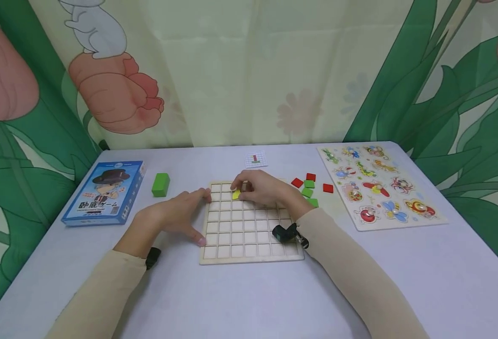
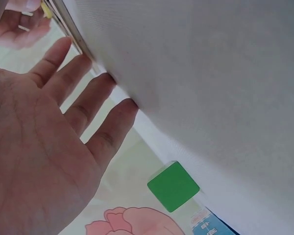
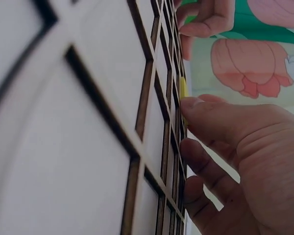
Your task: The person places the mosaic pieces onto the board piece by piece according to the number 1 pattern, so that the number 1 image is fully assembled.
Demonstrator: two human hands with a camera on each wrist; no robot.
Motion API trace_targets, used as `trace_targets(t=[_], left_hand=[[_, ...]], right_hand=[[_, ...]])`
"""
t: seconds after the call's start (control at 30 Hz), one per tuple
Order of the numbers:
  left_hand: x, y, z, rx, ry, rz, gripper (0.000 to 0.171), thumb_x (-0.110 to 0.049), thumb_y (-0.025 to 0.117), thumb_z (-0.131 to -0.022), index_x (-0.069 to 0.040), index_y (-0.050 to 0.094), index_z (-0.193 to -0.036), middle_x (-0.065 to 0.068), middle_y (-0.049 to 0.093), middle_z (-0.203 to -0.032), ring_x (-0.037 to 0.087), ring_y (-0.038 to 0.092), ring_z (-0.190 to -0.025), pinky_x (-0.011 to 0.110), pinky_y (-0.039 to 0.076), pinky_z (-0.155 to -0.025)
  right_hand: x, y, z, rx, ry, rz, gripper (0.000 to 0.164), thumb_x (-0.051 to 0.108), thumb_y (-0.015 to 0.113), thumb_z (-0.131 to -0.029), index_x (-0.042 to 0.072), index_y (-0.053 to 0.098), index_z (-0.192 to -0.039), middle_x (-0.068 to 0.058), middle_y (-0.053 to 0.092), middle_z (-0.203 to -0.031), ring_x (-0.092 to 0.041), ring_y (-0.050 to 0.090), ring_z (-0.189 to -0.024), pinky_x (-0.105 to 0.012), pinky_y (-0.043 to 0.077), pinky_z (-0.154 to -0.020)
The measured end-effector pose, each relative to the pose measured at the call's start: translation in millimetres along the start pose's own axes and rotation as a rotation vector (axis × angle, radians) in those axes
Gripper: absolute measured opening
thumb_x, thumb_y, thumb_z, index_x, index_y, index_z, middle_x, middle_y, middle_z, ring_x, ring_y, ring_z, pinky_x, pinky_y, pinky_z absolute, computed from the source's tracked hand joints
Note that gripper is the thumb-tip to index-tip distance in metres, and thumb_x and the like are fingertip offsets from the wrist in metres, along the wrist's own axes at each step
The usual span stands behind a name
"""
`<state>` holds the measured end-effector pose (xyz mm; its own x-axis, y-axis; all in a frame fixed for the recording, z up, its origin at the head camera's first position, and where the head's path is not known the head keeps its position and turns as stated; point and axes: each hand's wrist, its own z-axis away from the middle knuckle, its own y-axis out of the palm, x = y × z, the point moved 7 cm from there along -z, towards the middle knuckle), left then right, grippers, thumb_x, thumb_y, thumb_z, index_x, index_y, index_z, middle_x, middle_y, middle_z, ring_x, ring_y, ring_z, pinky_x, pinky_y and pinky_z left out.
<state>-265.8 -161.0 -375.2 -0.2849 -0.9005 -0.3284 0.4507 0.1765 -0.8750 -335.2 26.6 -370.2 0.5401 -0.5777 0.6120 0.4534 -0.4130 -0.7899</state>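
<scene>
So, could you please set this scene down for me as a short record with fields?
Left hand: spread, touching the left edge of the board
Right hand: pinching a yellow tile at the board's far side
Right of board: loose red tiles and green tiles
Beyond board: small card with a printed pattern
Left side: blue box, green block
Far right: animal puzzle
</scene>
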Motion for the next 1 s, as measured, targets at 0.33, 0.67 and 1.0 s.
trace_targets(t=[0.33, 0.67, 1.0], left_hand=[[-1.4, -0.2, -1.3, -0.007, 0.002, -0.017, 0.107, -0.058, 0.095, -0.06, -0.021, 0.04, -0.145, 0.008, 0.046, -0.153, 0.027, 0.046, -0.129, 0.051, 0.042, -0.109], [-0.4, 1.5, -0.7, 0.0, -0.001, -0.022, 0.109, -0.059, 0.095, -0.061, -0.021, 0.039, -0.146, 0.008, 0.045, -0.155, 0.028, 0.046, -0.131, 0.052, 0.042, -0.11], [-1.0, 1.1, 0.4, -0.002, -0.003, -0.018, 0.107, -0.059, 0.094, -0.061, -0.021, 0.04, -0.145, 0.008, 0.043, -0.157, 0.029, 0.045, -0.133, 0.052, 0.041, -0.111]], right_hand=[[2, -1, 3, 0.044, -0.009, -0.048, 0.033, 0.01, 0.066, -0.099, 0.021, 0.066, -0.13, 0.003, 0.065, -0.118, -0.018, 0.06, -0.092, -0.032, 0.05, -0.086], [6, 0, 7, 0.122, -0.029, -0.026, 0.048, 0.007, 0.064, -0.099, 0.017, 0.054, -0.145, 0.001, 0.063, -0.129, -0.016, 0.064, -0.102, -0.034, 0.05, -0.095], [9, -9, 21, 0.081, -0.071, -0.053, 0.06, 0.005, 0.065, -0.097, 0.018, 0.047, -0.153, -0.006, 0.06, -0.14, -0.019, 0.065, -0.107, -0.037, 0.053, -0.093]])
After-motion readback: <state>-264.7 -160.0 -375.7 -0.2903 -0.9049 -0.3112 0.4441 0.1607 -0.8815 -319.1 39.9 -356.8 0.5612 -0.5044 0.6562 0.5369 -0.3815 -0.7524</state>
